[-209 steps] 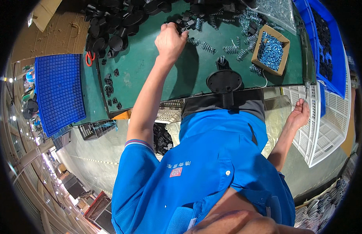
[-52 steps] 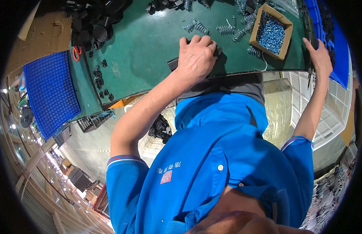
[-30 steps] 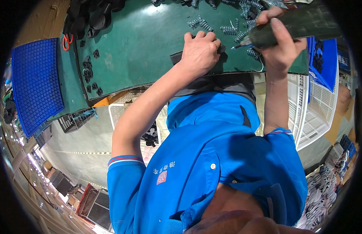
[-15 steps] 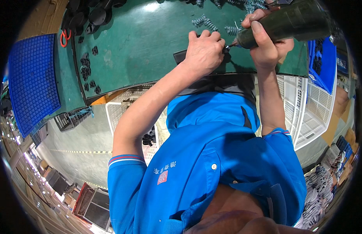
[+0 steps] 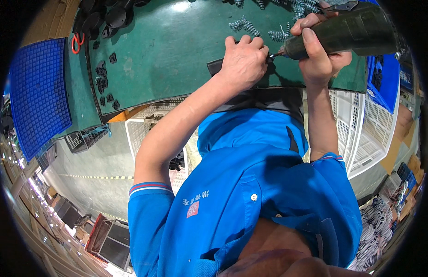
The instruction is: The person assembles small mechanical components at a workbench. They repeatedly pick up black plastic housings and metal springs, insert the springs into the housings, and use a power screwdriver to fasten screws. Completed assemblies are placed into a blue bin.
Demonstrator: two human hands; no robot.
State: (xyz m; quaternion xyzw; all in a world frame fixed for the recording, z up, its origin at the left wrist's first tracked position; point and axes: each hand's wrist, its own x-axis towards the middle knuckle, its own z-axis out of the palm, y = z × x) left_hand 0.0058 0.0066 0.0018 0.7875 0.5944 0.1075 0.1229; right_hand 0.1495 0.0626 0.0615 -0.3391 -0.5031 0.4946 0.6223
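My left hand [image 5: 244, 62] presses down on a black flat part [image 5: 215, 67] at the near edge of the green work mat [image 5: 168, 51]. My right hand [image 5: 321, 55] is wrapped around a dark green powered screwdriver [image 5: 347, 32], held almost level. Its metal tip [image 5: 275, 55] meets the part right at my left fingertips. Several metal coil springs [image 5: 244, 25] lie on the mat just beyond my hands.
Black plastic parts [image 5: 103, 78] are scattered along the mat's left side, with red-handled scissors [image 5: 75, 44] near them. A blue grid tray [image 5: 36, 92] lies far left. White slotted crates [image 5: 357, 124] stand below the bench at right, a blue bin [image 5: 384, 87] beside them.
My right hand came in from the right with the screwdriver and brought its tip to the part under my left hand. The left hand has stayed on the part.
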